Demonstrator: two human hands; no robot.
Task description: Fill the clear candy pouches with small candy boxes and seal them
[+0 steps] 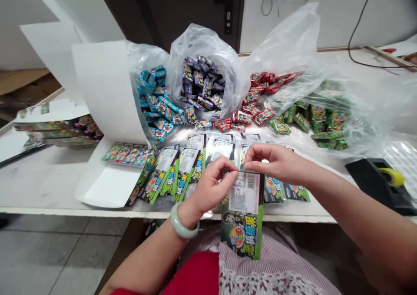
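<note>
A printed candy pouch [243, 219], black and green with a pale label, hangs upright at the table's front edge. My left hand [216, 184] pinches its top edge near the left corner, thumb and fingertips together. At the top right part of the same edge, my right hand [273, 160] is closed in a pinch too. Whether the pouch's mouth is parted cannot be made out. More pouches of the same print [167, 169] lie overlapping on the table behind and beside my hands.
Clear plastic bags of wrapped candies stand behind: blue [158, 101], purple [203, 84], red [257, 95] and green [325, 117]. An open white box [107, 177] holds a row of packs at left. A black tape dispenser [379, 184] sits at right. Stacked boxes [61, 130] stand far left.
</note>
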